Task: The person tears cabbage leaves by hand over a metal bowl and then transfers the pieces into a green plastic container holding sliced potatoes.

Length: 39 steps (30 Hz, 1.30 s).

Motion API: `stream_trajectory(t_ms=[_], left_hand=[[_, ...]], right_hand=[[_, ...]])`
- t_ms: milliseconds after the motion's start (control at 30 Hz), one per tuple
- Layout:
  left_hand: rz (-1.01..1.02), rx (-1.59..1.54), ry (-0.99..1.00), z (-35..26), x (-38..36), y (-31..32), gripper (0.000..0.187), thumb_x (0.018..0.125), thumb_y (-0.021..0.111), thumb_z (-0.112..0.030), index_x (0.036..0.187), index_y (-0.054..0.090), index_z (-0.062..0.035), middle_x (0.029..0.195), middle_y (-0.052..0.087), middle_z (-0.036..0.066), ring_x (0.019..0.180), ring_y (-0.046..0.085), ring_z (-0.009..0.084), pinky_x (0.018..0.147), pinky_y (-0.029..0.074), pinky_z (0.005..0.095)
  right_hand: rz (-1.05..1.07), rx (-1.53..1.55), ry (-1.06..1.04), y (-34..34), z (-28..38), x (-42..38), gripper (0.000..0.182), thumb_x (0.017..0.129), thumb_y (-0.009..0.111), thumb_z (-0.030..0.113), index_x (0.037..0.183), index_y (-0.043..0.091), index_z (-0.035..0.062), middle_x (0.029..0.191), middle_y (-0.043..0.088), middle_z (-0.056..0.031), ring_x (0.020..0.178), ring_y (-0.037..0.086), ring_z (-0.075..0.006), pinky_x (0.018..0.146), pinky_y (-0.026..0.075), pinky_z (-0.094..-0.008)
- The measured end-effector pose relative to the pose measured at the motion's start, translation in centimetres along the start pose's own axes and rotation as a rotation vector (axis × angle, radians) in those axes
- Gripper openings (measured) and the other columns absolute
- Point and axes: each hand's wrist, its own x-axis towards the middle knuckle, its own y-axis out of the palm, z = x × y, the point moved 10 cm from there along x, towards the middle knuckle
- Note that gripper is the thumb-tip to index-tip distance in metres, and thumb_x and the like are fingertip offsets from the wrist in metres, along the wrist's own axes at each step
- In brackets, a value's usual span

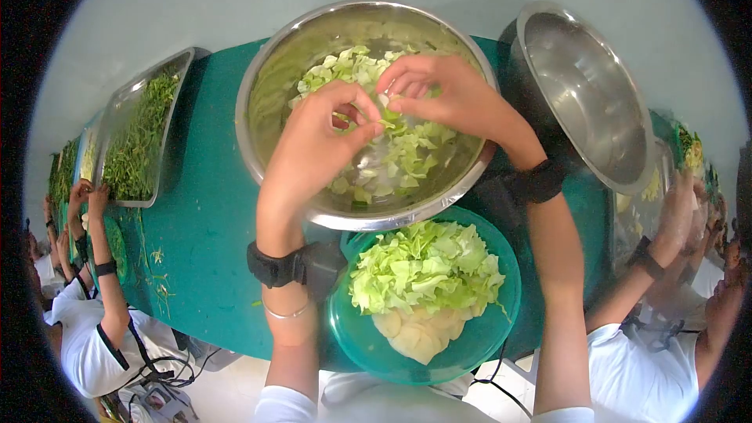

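Over a large steel bowl (270, 113) my left hand (321, 141) and my right hand (450, 98) are close together, fingertips pinched. Between my left thumb and fingers is a small green lettuce piece (385, 123). A pale leaf bit (384, 99) shows at my right fingertips. Torn lettuce (411, 157) lies inside the bowl below both hands. Just in front of the bowl stands a green plastic basin (352, 337), holding a heap of torn lettuce leaves (423, 266) beside pale, thin round slices (419, 333).
A second steel bowl (583, 94) sits tilted at the right. On the left, a clear tray (160, 137) holds chopped greens. Co-workers' arms (110, 282) reach in at the left, and another person's arm (654, 251) at the right. Scraps dot the green table (211, 251).
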Motion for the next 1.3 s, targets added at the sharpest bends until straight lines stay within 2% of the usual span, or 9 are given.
stream_trajectory(t_ms=[67, 267, 567, 667, 967, 1067, 1167, 1300], left_hand=[[-0.011, 0.013, 0.023, -0.2, 0.0, 0.0, 0.008, 0.075, 0.067, -0.001, 0.079, 0.061, -0.0010, 0.078, 0.064, 0.006, 0.070, 0.060, 0.0144, 0.068, 0.047, 0.0283], [0.047, -0.095, -0.055, 0.3, 0.0, 0.6, 0.009, 0.074, 0.068, 0.000, 0.076, 0.059, -0.0002, 0.073, 0.062, 0.006, 0.068, 0.060, 0.0143, 0.068, 0.047, 0.0281], [-0.004, -0.050, -0.075, 0.5, -0.1, 0.0, 0.010, 0.076, 0.066, 0.000, 0.078, 0.056, -0.0003, 0.071, 0.060, 0.005, 0.067, 0.058, 0.0130, 0.067, 0.047, 0.0275], [-0.051, -0.086, -0.072, 0.6, 0.0, -0.2, 0.010, 0.076, 0.065, 0.000, 0.080, 0.056, -0.0008, 0.072, 0.059, 0.004, 0.066, 0.058, 0.0125, 0.066, 0.047, 0.0269], [-0.087, -0.036, -0.021, 0.1, -0.1, -0.7, 0.014, 0.077, 0.063, 0.003, 0.089, 0.057, -0.0020, 0.076, 0.058, 0.003, 0.067, 0.058, 0.0112, 0.064, 0.047, 0.0258], [-0.119, 0.003, -0.029, -0.1, -0.1, -1.3, 0.015, 0.077, 0.063, 0.004, 0.089, 0.056, -0.0020, 0.078, 0.059, 0.004, 0.068, 0.059, 0.0116, 0.064, 0.047, 0.0256], [-0.130, 0.007, -0.041, -0.2, -0.1, -1.4, 0.015, 0.077, 0.062, 0.005, 0.089, 0.056, -0.0018, 0.081, 0.059, 0.004, 0.069, 0.059, 0.0116, 0.064, 0.047, 0.0253], [-0.123, -0.015, -0.057, -0.5, -0.1, -1.3, 0.015, 0.077, 0.063, 0.005, 0.088, 0.056, -0.0021, 0.080, 0.058, 0.003, 0.068, 0.058, 0.0107, 0.064, 0.046, 0.0245]], right_hand=[[0.075, 0.087, 0.081, 0.5, 0.3, -0.1, 0.023, 0.082, 0.064, 0.015, 0.102, 0.062, 0.0034, 0.082, 0.066, -0.0030, 0.079, 0.061, -0.0104, 0.074, 0.046, -0.0252], [0.145, 0.148, 0.091, 1.0, 1.2, -0.4, 0.025, 0.080, 0.066, 0.015, 0.103, 0.062, 0.0044, 0.080, 0.069, -0.0047, 0.079, 0.062, -0.0106, 0.075, 0.046, -0.0260], [0.157, 0.124, 0.049, 1.0, 1.4, -0.3, 0.028, 0.082, 0.063, 0.012, 0.109, 0.061, 0.0045, 0.082, 0.069, -0.0054, 0.079, 0.063, -0.0096, 0.074, 0.046, -0.0245], [0.135, 0.204, 0.101, 0.9, 0.7, -0.4, 0.028, 0.083, 0.062, 0.012, 0.109, 0.060, 0.0032, 0.082, 0.068, -0.0052, 0.079, 0.063, -0.0100, 0.073, 0.047, -0.0247], [0.056, 0.243, 0.118, -0.1, 0.1, -0.5, 0.022, 0.084, 0.061, 0.011, 0.103, 0.061, -0.0005, 0.089, 0.067, -0.0073, 0.080, 0.063, -0.0122, 0.074, 0.047, -0.0260], [-0.003, 0.301, 0.077, -0.7, 0.0, -0.4, 0.019, 0.084, 0.063, 0.012, 0.099, 0.062, -0.0008, 0.090, 0.067, -0.0079, 0.082, 0.063, -0.0128, 0.076, 0.046, -0.0261], [-0.072, 0.307, -0.033, -1.2, 0.5, -0.4, 0.017, 0.083, 0.064, 0.013, 0.093, 0.064, -0.0009, 0.085, 0.067, -0.0077, 0.079, 0.062, -0.0108, 0.071, 0.049, -0.0241], [-0.035, 0.147, -0.086, -1.0, 1.4, -0.6, 0.017, 0.081, 0.066, 0.016, 0.092, 0.066, 0.0039, 0.084, 0.066, -0.0038, 0.075, 0.058, -0.0107, 0.068, 0.045, -0.0245]])
